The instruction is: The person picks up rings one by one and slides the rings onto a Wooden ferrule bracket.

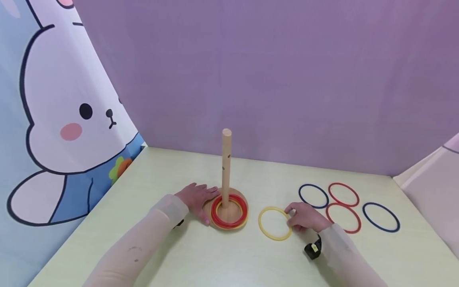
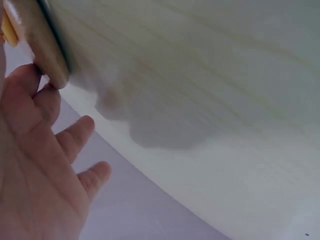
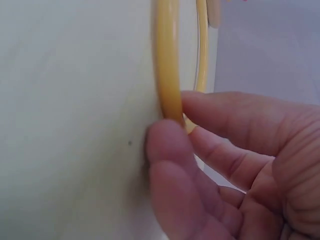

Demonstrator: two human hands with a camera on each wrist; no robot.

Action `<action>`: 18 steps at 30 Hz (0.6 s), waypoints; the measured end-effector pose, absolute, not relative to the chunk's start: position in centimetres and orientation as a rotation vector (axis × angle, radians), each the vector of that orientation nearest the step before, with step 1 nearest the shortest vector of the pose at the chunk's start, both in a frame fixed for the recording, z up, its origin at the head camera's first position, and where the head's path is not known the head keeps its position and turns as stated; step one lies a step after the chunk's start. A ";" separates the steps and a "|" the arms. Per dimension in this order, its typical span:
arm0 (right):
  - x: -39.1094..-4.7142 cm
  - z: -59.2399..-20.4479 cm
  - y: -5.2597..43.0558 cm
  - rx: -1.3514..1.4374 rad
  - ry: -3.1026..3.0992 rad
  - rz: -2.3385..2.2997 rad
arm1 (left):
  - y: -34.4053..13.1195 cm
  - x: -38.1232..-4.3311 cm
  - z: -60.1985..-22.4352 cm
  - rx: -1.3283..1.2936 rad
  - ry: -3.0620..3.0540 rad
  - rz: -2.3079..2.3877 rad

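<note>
A wooden peg [image 1: 226, 167] stands upright on a round wooden base [image 1: 229, 216]. Red rings [image 1: 245, 209] encircle its foot, with some yellow showing beneath them. At the base's left edge, my left hand [image 1: 197, 199] touches the rim with fingers spread; the left wrist view shows fingertips against the edge of the wooden base [image 2: 40, 45]. Right of the base lies a yellow ring [image 1: 277, 238]. My right hand [image 1: 306, 217] pinches its right side between thumb and fingers, as the yellow ring [image 3: 168, 55] close up in the right wrist view shows.
Beyond my right hand lie a dark blue ring [image 1: 299, 194], two overlapping red rings [image 1: 358, 197] and another dark blue ring [image 1: 389, 230]. A purple cloth [image 1: 287, 79] backs the table [image 1: 215, 263]. Printed rabbit cloth [image 1: 53, 99] hangs at the left.
</note>
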State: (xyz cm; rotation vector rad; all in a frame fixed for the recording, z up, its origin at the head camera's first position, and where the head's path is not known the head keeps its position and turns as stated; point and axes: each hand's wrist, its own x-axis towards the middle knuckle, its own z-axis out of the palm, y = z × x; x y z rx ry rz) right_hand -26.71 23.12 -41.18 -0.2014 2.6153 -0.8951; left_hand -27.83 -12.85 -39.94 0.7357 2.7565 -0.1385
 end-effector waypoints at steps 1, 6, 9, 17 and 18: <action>-26.7 -41.1 23.0 -0.202 2.615 -0.894 | -12.8 -27.7 -39.9 0.727 2.757 -0.139; -26.8 -41.1 22.8 -0.166 2.612 -0.891 | -12.5 -27.6 -40.1 0.701 2.766 -0.116; -26.8 -41.3 22.9 -0.138 2.603 -0.909 | -12.4 -27.4 -40.3 0.685 2.780 -0.090; -26.8 -41.5 23.0 -0.167 2.605 -0.926 | -12.0 -27.1 -40.3 0.662 2.806 -0.064; -26.9 -41.4 23.0 -0.174 2.604 -0.925 | -12.0 -27.1 -40.2 0.664 2.812 -0.067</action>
